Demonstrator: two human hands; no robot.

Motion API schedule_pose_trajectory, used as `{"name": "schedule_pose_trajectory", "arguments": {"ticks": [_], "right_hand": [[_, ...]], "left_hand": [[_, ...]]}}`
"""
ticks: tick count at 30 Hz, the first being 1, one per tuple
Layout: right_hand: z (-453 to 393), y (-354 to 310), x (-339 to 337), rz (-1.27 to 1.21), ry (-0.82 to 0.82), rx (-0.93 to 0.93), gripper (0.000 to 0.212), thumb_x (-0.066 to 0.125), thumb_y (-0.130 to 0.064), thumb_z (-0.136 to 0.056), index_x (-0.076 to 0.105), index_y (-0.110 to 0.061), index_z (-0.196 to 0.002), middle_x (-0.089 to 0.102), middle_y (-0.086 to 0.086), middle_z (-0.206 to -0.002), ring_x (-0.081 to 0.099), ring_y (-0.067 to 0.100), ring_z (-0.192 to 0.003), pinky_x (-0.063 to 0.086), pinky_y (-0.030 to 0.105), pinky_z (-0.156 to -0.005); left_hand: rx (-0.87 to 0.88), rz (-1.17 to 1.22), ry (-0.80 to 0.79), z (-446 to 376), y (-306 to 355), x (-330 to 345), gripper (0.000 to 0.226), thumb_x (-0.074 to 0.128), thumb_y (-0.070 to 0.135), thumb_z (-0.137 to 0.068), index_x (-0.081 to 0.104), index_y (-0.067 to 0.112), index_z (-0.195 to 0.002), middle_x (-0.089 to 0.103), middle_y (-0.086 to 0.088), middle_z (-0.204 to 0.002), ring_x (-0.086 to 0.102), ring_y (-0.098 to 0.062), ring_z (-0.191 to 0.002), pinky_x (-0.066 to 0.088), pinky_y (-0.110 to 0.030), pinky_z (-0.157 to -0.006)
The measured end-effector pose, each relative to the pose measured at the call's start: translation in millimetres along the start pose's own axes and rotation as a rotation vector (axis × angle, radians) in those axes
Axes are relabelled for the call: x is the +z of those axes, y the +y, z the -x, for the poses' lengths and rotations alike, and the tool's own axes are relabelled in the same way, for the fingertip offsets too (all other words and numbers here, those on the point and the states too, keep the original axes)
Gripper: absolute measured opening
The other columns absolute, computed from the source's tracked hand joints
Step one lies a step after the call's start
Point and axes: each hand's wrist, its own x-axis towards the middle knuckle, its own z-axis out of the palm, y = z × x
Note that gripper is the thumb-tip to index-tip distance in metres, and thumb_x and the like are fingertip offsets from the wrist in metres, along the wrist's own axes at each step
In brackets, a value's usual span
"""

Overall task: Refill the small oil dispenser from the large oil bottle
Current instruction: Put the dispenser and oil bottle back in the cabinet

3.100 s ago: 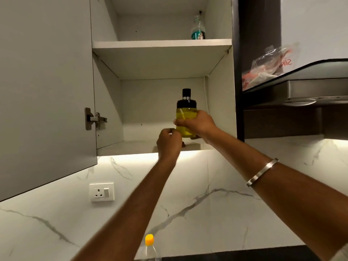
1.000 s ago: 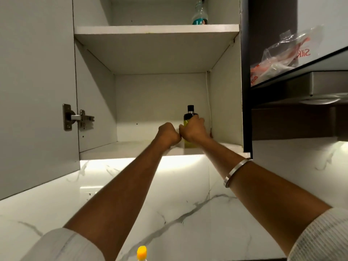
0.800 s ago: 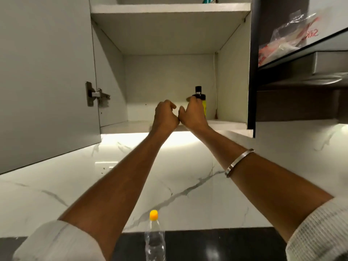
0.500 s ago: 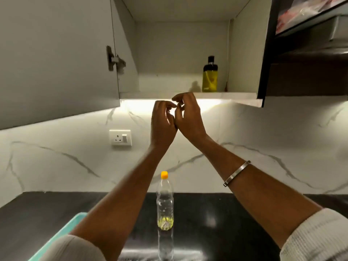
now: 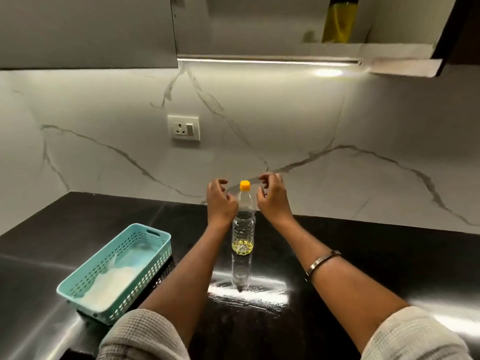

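Large oil bottle (image 5: 243, 224) is stood upright on worktop (image 5: 363, 255). It is flanked by left hand (image 5: 220, 201) at 9 o'clock and right hand (image 5: 271, 198) at 3 o'clock; nothing is held, each grip loosely curled, released.

We see a black counter (image 5: 363, 255). On it stand an oil bottle (image 5: 243, 227) and teal basket (image 5: 117, 268). Dispenser (image 5: 339, 20) sits on the cabinet shelf (image 5: 259, 49).

There were two hands, the left hand (image 5: 220, 202) and the right hand (image 5: 271, 200), one on either side of one clear bottle (image 5: 243, 224) with one orange cap (image 5: 245, 185) on the black counter (image 5: 363, 255). One teal basket (image 5: 117, 271) sat near and to the left. One wall socket (image 5: 184, 127) was on the far wall. One yellow dispenser (image 5: 339, 20) stood on the cupboard shelf, far right. One bangle (image 5: 322, 262) circled the right wrist.
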Motion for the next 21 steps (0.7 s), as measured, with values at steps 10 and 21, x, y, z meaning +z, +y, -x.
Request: {"name": "schedule_pose_trajectory", "arguments": {"ticks": [10, 21], "right_hand": [[32.6, 101.6, 67.9, -0.039, -0.392, 0.464, 0.084, 0.078, -0.030, -0.077, 0.030, -0.010, -0.143, 0.037, 0.013, -0.143, 0.038, 0.027, -0.133, 0.039, 0.042, -0.109], [28.5, 128.3, 113.2, -0.270, -0.376, 0.471, 0.084, 0.086, -0.024, -0.065, 0.035, -0.027, -0.131, 0.047, 0.006, -0.134, 0.048, 0.020, -0.124, 0.048, 0.035, -0.099]], "left_hand": [[-0.411, -0.077, -0.424, 11.0, -106.6, 51.3, 0.081, 0.082, 0.021, -0.067, 0.042, 0.014, -0.136, 0.046, -0.013, -0.131, 0.047, -0.029, -0.121, 0.045, -0.048, -0.100], [-0.389, 0.132, -0.402, 17.3, -132.9, 88.9, 0.065, 0.077, 0.008, -0.065, 0.044, 0.032, -0.116, 0.051, -0.006, -0.123, 0.060, -0.016, -0.104, 0.055, -0.026, -0.080]]}}
